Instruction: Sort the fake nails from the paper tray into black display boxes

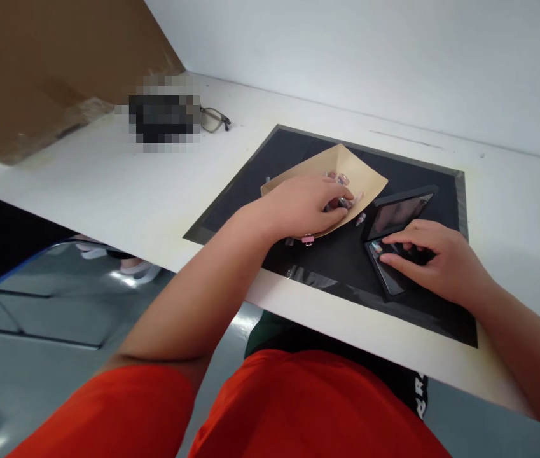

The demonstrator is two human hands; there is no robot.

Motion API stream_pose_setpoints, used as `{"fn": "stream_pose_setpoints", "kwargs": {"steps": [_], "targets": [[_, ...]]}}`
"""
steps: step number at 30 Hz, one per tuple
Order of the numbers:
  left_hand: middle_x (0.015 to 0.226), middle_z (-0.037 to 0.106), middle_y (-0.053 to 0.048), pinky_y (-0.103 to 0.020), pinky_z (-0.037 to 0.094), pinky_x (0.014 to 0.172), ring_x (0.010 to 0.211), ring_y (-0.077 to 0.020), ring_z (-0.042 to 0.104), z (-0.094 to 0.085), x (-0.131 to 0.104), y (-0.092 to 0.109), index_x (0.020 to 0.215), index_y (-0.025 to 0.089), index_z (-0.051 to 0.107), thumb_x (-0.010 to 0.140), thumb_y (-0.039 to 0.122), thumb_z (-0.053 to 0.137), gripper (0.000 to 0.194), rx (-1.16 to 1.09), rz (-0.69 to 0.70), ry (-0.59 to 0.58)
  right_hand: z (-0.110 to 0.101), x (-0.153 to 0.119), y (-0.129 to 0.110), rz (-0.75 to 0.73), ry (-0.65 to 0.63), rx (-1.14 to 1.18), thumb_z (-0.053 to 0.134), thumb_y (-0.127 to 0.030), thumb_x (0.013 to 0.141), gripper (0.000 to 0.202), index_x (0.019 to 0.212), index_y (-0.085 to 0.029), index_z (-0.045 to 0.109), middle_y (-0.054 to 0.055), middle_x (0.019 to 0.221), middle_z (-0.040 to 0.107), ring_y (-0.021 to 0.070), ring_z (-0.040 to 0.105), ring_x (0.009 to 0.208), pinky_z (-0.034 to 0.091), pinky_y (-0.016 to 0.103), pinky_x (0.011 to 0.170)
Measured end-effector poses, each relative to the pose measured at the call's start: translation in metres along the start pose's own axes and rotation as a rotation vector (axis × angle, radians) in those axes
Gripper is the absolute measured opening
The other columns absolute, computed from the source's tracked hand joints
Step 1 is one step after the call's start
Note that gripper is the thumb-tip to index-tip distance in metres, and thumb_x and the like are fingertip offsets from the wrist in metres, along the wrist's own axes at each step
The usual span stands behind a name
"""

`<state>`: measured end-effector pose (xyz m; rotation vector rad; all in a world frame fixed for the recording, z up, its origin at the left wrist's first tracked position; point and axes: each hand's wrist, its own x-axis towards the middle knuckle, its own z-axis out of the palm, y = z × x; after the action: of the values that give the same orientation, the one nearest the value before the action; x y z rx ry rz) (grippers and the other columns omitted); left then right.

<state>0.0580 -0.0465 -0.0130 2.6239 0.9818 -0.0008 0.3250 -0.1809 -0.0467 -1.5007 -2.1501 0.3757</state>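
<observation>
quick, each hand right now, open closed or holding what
Left hand: curled over small pieces in the paper tray; grip cannot be told.
Right hand: partly curled at the open black case; grip cannot be told.

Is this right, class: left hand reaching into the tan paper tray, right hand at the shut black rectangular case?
No: the head view shows the black rectangular case open, not shut. The left hand does reach into the tan paper tray, and the right hand is at the case.
</observation>
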Motion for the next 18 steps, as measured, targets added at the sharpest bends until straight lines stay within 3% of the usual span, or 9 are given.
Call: {"fn": "stream_pose_setpoints", "kwargs": {"steps": [5,9,18], "targets": [[0.145,0.078,-0.010,-0.040,0.056,0.113,0.131,-0.0309,0.073,0.001,0.002,-0.002,0.154,0.024,0.073,0.111,0.041,0.050,0.052,-0.009,-0.003,-0.014,-0.014,-0.001,0.006,-0.022,-0.089,0.094,0.079,-0.063,0.100,0.036,0.113,-0.031,0.088,0.004,0.088,0.080,0.0212,0.072,0.076,0.059,0.036,0.067],[0.142,0.079,-0.011,-0.039,0.057,0.110,0.129,-0.0302,0.074,0.000,0.003,-0.001,0.154,0.024,0.073,0.111,0.039,0.049,0.052,-0.003,-0.003,-0.017,-0.022,-0.001,0.010,-0.013,-0.130,0.109,0.080,-0.059,0.100,0.032,0.110,-0.030,0.089,0.006,0.092,0.083,0.0214,0.074,0.076,0.058,0.034,0.064],[0.147,0.077,-0.012,-0.041,0.056,0.116,0.133,-0.0319,0.073,0.001,0.002,0.001,0.155,0.022,0.072,0.112,0.037,0.048,0.051,0.003,0.001,-0.019,0.000,-0.002,-0.003,0.118,0.025,-0.034,0.077,-0.056,0.101,0.030,0.087,-0.030,0.083,0.002,0.074,0.072,0.0198,0.063,0.066,0.047,0.035,0.059]]}}
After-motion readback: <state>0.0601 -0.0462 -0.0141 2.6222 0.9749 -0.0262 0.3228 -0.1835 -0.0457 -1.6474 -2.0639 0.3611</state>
